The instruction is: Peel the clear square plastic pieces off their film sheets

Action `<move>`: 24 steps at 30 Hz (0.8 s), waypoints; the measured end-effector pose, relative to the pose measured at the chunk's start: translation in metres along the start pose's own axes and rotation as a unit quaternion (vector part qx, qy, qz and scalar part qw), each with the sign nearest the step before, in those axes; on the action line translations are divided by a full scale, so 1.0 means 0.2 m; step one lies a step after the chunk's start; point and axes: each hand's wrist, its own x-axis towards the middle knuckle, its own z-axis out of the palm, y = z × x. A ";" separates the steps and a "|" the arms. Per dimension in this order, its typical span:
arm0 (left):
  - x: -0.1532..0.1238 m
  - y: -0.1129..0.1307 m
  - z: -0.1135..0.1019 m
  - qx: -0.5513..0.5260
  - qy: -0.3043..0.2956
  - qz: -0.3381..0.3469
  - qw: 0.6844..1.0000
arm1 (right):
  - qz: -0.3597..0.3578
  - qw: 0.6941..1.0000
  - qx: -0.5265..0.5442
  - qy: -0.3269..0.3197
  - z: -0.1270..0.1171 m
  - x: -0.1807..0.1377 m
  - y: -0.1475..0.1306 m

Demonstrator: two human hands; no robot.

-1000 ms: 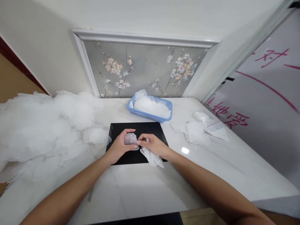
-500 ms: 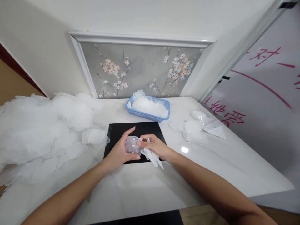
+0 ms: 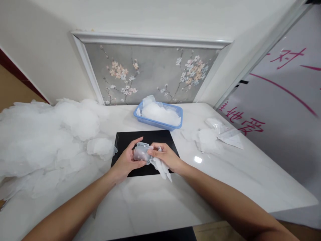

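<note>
My left hand (image 3: 127, 160) is curled around a thin, translucent sheet-like piece (image 3: 140, 152) with rounded corners and small pale dots; the index finger points up, away from it. At the piece's right edge, the thumb and fingertips of my right hand (image 3: 164, 155) pinch it. Several similar white translucent pieces (image 3: 162, 167) hang fanned out below the right palm, held by the lower fingers. Both hands are over a black rectangular board (image 3: 155, 136) on the table. What exactly the pieces are, I cannot make out.
On the left a large heap of translucent pieces (image 3: 45, 137) spreads, with a small stack (image 3: 100, 147) beside the board. A blue basket (image 3: 160, 126) of such pieces stands behind the board. More loose pieces (image 3: 207, 140) and a clear plastic bag (image 3: 229, 135) lie right on the marble-look table (image 3: 225, 184).
The left thumb and fingers have shifted slightly on the dotted piece, which is now tilted a little differently. The right hand keeps its pinch and its fanned pieces. The view has moved slightly.
</note>
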 end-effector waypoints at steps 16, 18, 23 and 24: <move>0.00 -0.01 0.01 -0.039 -0.005 0.007 0.999 | -0.014 1.000 -0.019 0.012 0.01 0.00 -0.01; 0.00 -0.01 0.01 -0.038 -0.002 0.006 0.999 | -0.022 0.999 -0.026 0.017 0.01 -0.01 -0.01; 0.01 -0.01 0.01 -0.035 -0.010 0.011 0.999 | -0.030 0.999 -0.041 0.019 0.01 -0.01 -0.01; 0.01 -0.01 0.00 -0.037 -0.011 0.014 0.999 | -0.027 0.999 -0.037 0.019 0.00 -0.01 -0.01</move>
